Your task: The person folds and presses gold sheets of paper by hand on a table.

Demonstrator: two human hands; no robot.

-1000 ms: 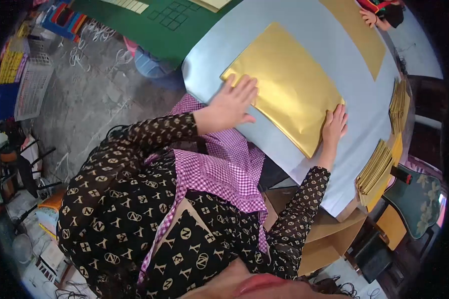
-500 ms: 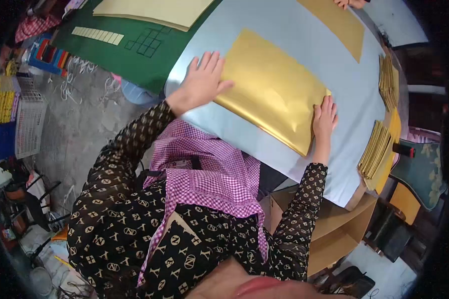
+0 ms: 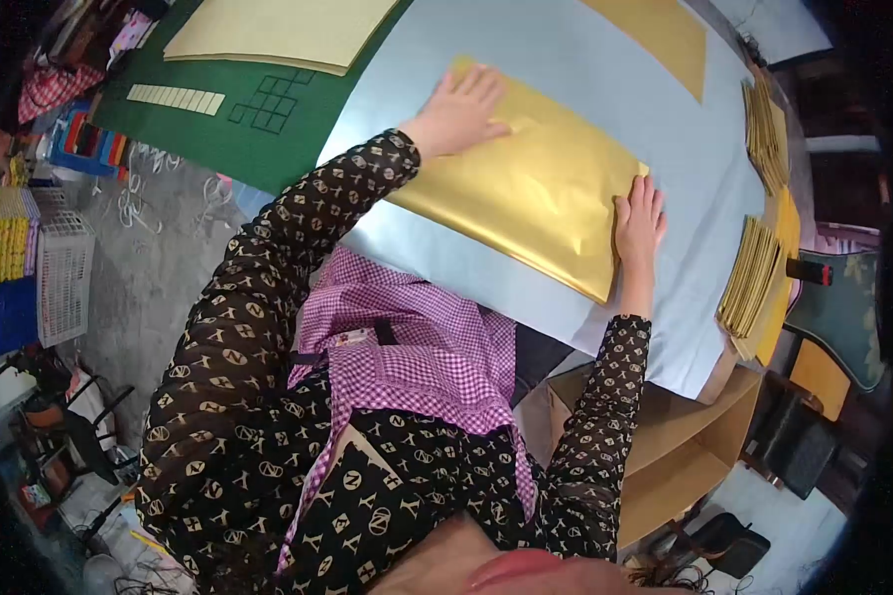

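A shiny gold paper sheet (image 3: 541,193), possibly folded, lies slanted on the pale blue table cover (image 3: 417,238). My left hand (image 3: 461,109) rests flat over its upper left part, fingers spread. At its right edge, my right hand (image 3: 640,220) lies with fingers stretched out, partly on the sheet's corner and partly on the cover. Neither hand grips anything. The sheet's surface shows slight creases, and part of its left side is hidden under my left hand and wrist.
A second gold sheet (image 3: 660,40) lies at the far side. Stacks of folded gold pieces (image 3: 749,278) sit along the right edge. Cream sheets (image 3: 278,30) and a pale strip (image 3: 176,99) lie on the green mat (image 3: 189,139). A cardboard box (image 3: 685,446) stands below the table.
My left hand has moved right and away from me, from the sheet's left edge onto its surface. My right hand stays at the right edge. The other person's hand has left the view.
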